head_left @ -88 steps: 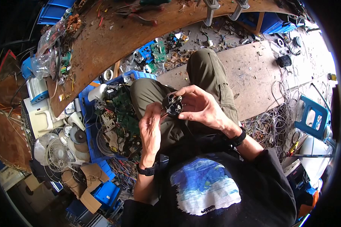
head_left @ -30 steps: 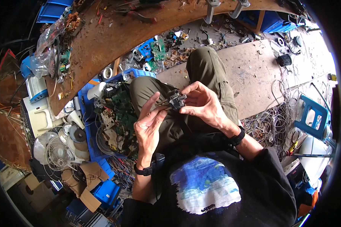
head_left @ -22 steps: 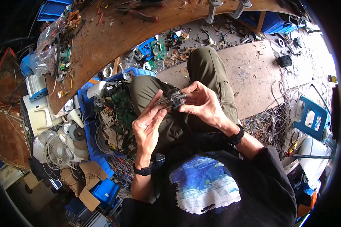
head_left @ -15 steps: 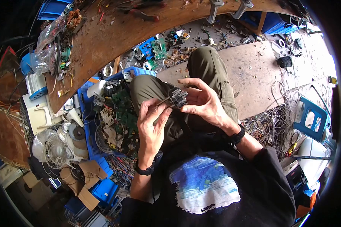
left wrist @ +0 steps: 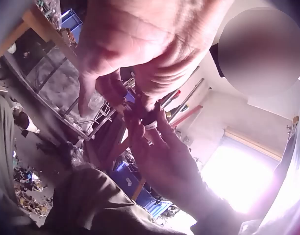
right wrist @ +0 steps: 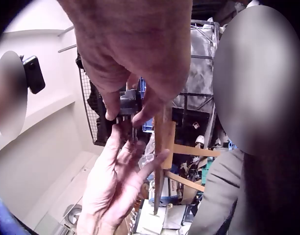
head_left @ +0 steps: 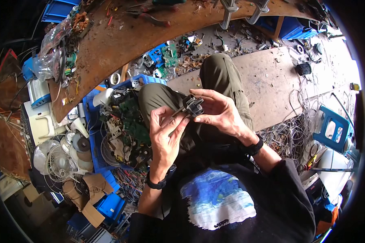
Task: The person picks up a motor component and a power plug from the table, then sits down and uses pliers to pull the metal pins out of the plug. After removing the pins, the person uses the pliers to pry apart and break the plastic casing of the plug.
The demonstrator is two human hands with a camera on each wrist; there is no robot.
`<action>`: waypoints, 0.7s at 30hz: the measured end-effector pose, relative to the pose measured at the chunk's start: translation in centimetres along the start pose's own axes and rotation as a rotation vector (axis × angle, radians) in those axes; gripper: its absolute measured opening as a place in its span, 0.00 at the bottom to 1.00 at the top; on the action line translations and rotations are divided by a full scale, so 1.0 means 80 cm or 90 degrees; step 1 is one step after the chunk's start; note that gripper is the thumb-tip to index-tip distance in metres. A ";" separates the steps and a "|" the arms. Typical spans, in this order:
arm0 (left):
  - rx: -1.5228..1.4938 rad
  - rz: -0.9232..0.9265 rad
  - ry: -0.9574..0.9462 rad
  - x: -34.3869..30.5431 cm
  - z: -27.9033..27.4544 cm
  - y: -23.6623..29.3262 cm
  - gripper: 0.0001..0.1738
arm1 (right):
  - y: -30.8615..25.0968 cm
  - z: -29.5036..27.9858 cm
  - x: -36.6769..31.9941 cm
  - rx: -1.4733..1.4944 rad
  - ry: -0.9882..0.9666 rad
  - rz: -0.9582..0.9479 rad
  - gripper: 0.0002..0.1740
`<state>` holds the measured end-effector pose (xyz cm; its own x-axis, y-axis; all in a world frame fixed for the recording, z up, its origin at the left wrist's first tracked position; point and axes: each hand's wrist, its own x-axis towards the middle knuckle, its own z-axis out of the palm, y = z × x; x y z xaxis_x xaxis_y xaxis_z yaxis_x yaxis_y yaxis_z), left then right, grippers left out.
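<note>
Over the lap, both hands hold a small dark part with metal pieces on it. The left hand pinches thin prongs at its lower left between thumb and fingers; in the right wrist view its fingertips meet these prongs below the dark body. The right hand grips the body from the other side, thumb below and forefinger extended above. In the left wrist view the part is mostly hidden between the left hand and the right hand.
A curved wooden bench with pliers and clamps arches above the knees. A blue crate of circuit boards stands left, near fan parts. Right lie a plywood board, tangled cables and a blue stool.
The left hand has shifted slightly right and its fingers have drawn in around the prongs. The dark part has turned and moved a little to the right between the hands.
</note>
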<state>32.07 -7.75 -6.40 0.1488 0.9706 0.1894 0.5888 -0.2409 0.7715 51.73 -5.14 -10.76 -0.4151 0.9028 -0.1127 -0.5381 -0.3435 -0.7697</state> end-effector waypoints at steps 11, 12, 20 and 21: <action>-0.092 -0.066 -0.038 -0.013 0.004 -0.019 0.15 | 0.002 0.009 -0.002 -0.057 -0.027 -0.063 0.36; -0.084 -0.072 -0.054 -0.013 0.002 -0.022 0.14 | 0.002 0.010 -0.003 -0.103 -0.034 -0.091 0.36; -0.070 -0.073 -0.069 -0.018 0.004 -0.026 0.13 | 0.010 0.015 -0.001 -0.201 -0.025 -0.138 0.35; -0.070 -0.073 -0.069 -0.019 0.004 -0.027 0.13 | 0.008 0.014 -0.002 -0.201 -0.024 -0.138 0.35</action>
<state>30.82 -8.67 -8.57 0.1744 0.9841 0.0342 0.5173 -0.1211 0.8472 50.60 -5.82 -10.54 -0.3461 0.9336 0.0928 -0.3664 -0.0434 -0.9294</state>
